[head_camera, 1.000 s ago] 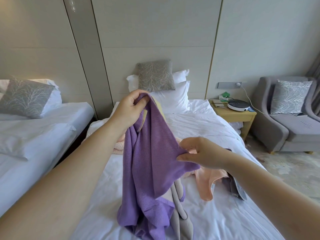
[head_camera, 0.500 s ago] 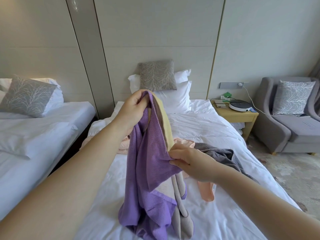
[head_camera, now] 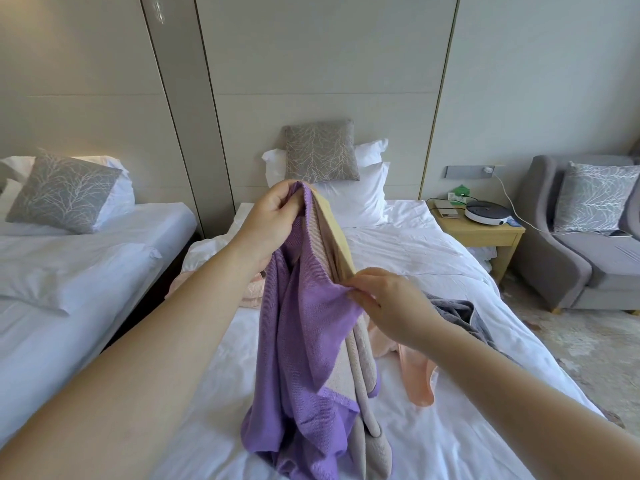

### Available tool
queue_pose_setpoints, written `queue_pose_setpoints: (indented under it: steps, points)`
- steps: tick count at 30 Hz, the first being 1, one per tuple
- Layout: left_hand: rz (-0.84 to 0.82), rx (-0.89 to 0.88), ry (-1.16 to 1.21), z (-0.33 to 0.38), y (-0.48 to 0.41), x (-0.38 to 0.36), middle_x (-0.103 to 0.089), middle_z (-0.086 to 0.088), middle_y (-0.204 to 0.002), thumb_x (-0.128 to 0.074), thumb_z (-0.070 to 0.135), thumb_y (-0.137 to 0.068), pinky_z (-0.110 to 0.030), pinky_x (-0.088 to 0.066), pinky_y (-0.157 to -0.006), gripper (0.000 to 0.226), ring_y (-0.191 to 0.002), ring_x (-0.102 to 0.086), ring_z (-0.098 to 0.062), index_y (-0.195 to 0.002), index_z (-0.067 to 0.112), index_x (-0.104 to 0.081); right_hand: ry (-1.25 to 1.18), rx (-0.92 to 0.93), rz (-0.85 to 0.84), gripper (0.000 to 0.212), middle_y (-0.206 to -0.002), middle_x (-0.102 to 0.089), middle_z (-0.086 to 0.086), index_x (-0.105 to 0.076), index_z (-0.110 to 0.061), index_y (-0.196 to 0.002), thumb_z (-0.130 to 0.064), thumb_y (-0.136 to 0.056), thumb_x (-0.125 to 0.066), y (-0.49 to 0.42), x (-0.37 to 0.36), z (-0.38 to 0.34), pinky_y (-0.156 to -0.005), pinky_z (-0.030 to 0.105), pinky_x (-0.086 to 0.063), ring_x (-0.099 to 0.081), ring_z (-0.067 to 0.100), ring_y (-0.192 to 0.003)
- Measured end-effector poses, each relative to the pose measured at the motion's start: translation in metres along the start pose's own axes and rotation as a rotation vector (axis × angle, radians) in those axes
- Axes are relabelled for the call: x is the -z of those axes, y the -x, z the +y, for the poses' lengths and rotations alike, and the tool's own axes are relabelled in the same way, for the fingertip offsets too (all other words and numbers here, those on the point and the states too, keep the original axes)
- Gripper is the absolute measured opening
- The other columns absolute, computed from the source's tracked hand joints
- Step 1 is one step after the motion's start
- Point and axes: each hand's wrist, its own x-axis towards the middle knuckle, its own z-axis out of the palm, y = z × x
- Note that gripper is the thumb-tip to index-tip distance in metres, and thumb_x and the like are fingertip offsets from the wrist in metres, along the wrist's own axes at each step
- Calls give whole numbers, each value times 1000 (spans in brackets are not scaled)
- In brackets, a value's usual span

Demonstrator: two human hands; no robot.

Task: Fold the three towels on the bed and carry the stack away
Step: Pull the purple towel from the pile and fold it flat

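A purple towel point(head_camera: 304, 341) with beige and yellow bands hangs over the white bed point(head_camera: 426, 258). My left hand point(head_camera: 273, 220) grips its top corner, held high. My right hand point(head_camera: 388, 306) pinches the towel's edge lower down and to the right. The towel's lower end trails onto the sheet. A peach towel point(head_camera: 417, 379) lies crumpled on the bed under my right forearm. A grey towel point(head_camera: 457, 310) lies bunched beyond it at the right. More peach cloth point(head_camera: 251, 292) shows behind my left arm.
Pillows and a grey cushion point(head_camera: 320, 152) sit at the head of the bed. A second bed point(head_camera: 83, 258) stands on the left. A wooden nightstand point(head_camera: 481, 233) and a grey armchair point(head_camera: 585, 251) stand on the right.
My right hand has slid up and left along the towel's edge, closer to my left hand. The grey towel has come into view on the right.
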Motion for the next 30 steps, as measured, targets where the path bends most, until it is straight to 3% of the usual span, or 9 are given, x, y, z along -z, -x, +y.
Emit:
queue_pose_setpoints:
  steps: [4,6,9,11,15,19,23,27,30]
  points:
    - [14,78,-13,-3,1,23,-68,0,-100,-51,23,-98,-35,-46,-96,16,-94,-61,-13,-98,26,-67,-282,-192,201,15,-79,-68,-5,-71,-26,-81,-12,-84,-67,-8,32,13,-69,18,-45,-57,-2,-69]
    - [33,114,-171,-10,2,33,-69,-5,-108,-53,19,-97,-28,-47,-95,15,-97,-61,-13,-104,20,-66,-442,-260,278,17,-70,-64,-6,-66,-27,-74,-14,-84,-68,-14,51,17,-59,9,-41,-52,-7,-58]
    - [65,113,-454,-19,8,32,-65,-2,-116,-57,21,-94,-8,-39,-78,22,-101,-57,-6,-114,15,-65,-534,-281,181,6,-74,-65,2,-69,-18,-78,-15,-83,-70,-22,67,15,-65,21,-44,-56,6,-66]
    - [-25,74,-485,-19,15,20,-62,5,-120,-61,28,-91,-5,-35,-84,29,-110,-55,-5,-118,17,-63,-529,-246,61,3,-76,-66,7,-71,-15,-80,-17,-81,-73,-26,70,10,-68,32,-44,-55,15,-70]
    - [-424,95,-228,-15,38,-18,-61,13,-123,-71,33,-81,-23,-37,-104,34,-110,-57,-1,-113,31,-60,-560,-201,-138,11,-82,-70,14,-71,-15,-79,-23,-75,-78,-31,70,-3,-80,44,-50,-60,18,-77]
    - [-533,181,-57,-21,46,-37,-70,8,-102,-74,21,-80,-26,-44,-99,18,-105,-63,-9,-96,19,-67,-552,-151,-215,16,-87,-71,12,-72,-17,-81,-28,-72,-79,-28,74,-2,-89,43,-50,-62,17,-81]
    - [-548,221,-35,-21,46,-40,-70,0,-97,-69,14,-85,-25,-46,-94,19,-95,-63,-10,-102,6,-66,-604,-149,-314,22,-98,-74,5,-72,-14,-95,-24,-76,-74,-19,82,9,-94,30,-51,-67,19,-98]
    - [-609,179,-146,-15,44,-42,-70,-5,-109,-64,10,-88,-25,-46,-100,24,-104,-64,-11,-111,5,-66,-544,-168,-258,13,-77,-72,-10,-70,-17,-87,-11,-77,-76,-13,82,14,-70,13,-50,-63,2,-73]
    - [-625,117,-204,-7,44,-42,-74,8,-93,-61,7,-90,-30,-43,-105,24,-99,-64,-4,-113,4,-65,-405,-161,-99,15,-58,-59,-16,-67,-21,-75,-19,-72,-82,-13,77,13,-54,11,-39,-49,-2,-55]
